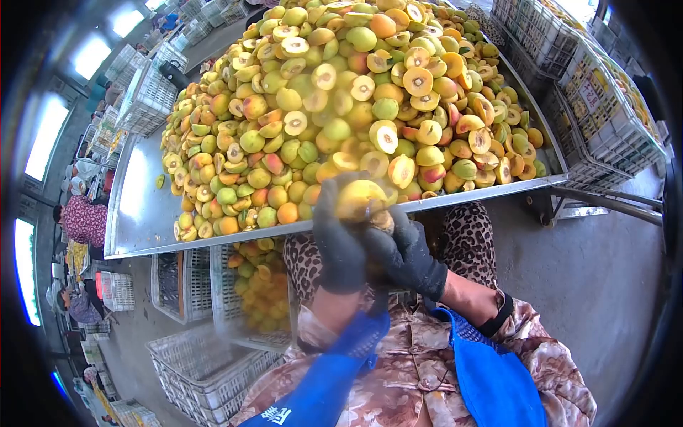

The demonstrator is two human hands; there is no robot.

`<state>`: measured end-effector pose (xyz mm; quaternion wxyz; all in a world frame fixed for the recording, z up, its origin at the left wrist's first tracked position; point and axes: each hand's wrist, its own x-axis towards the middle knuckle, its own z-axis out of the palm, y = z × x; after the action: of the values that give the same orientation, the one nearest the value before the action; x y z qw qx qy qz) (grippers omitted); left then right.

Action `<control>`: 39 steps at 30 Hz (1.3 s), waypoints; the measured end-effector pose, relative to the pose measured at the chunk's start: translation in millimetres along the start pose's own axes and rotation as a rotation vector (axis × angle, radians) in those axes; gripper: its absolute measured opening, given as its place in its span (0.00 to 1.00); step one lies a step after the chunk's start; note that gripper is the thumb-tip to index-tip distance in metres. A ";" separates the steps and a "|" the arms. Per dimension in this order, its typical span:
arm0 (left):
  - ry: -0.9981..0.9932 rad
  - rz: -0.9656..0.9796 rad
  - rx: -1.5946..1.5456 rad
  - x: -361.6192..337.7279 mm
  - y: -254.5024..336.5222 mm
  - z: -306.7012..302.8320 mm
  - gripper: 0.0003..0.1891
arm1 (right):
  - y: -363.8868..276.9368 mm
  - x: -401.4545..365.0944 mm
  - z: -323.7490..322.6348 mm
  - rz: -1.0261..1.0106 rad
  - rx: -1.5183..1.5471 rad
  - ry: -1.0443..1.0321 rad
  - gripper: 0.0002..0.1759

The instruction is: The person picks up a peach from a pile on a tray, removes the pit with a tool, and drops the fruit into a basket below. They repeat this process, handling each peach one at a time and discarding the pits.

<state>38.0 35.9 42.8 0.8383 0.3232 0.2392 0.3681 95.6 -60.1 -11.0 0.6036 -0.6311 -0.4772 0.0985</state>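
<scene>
Both my hands wear dark gloves and meet at the tray's front edge. My left hand (337,245) is closed around a yellow peach (361,199). Close against its underside, my right hand (411,257) has its fingers curled; what they hold is blurred and partly hidden. A brownish cut piece of fruit (382,222) shows between the hands. Just beyond them, a large heap of peaches (334,128), many halved with pits or hollows showing, lies on a metal tray table (131,192).
Below the tray on the left stand a crate of peaches (260,292) and a white crate (206,370). Stacked crates (605,107) rise at the right, beside a metal bar (612,206). Other people, one in a patterned top (84,219), are at the far left.
</scene>
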 end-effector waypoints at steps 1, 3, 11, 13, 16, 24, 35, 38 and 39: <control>-0.030 -0.003 -0.015 2.2 -0.6 -3.1 0.24 | -4.7 -0.9 -1.7 0.041 -0.008 0.004 0.16; -0.092 -0.021 -0.043 7.3 -0.7 -14.1 0.23 | -16.8 -1.2 -6.3 0.164 -0.027 -0.007 0.16; -0.134 0.163 0.211 8.2 11.8 -19.1 0.22 | -33.3 -2.3 -16.6 0.238 0.009 -0.123 0.17; -0.142 0.191 0.265 8.0 14.7 -20.1 0.23 | -31.6 -2.5 -15.5 0.278 0.167 -0.184 0.17; -0.138 0.198 0.336 1.6 16.1 -15.0 0.23 | -26.2 -5.3 -15.6 0.237 0.178 -0.195 0.18; -0.056 0.135 0.273 -7.9 3.7 -1.5 0.26 | -3.9 -2.9 -12.4 -0.262 -0.060 -0.069 0.23; -0.146 0.211 0.417 -9.8 -6.8 -9.8 0.23 | 31.2 -17.4 -17.5 0.033 0.041 -0.099 0.23; -0.122 0.236 0.433 -11.9 -6.7 -6.4 0.22 | 30.9 -20.8 -3.6 -0.413 -0.280 0.014 0.20; -0.120 0.237 0.408 -15.3 -4.6 -2.1 0.23 | 27.9 -19.1 -5.0 -0.417 -0.285 0.013 0.19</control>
<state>29.4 22.5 40.5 0.7192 0.5332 0.2186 0.3881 102.6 -72.1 -42.2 0.5187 -0.5982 -0.6024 -0.1006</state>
